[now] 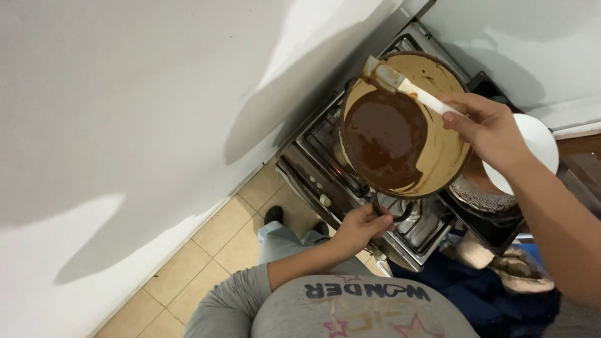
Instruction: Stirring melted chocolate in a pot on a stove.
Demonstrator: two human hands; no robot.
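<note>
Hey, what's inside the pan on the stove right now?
The pan holds a dark brown sauce pooled to one side, with brown smears on its pale lining. The sauce hides the bottom beneath it.

One pan [400, 134], one spatula [407, 86], one stove [350, 188], one white plate [538, 141], two hands [485, 128].

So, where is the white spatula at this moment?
In the head view, upper right: the white spatula is in the right hand, its blade against the far rim of the pan over the stove.

Left hand [361, 226] clenched low; right hand [485, 128] gripping, arm extended
</note>
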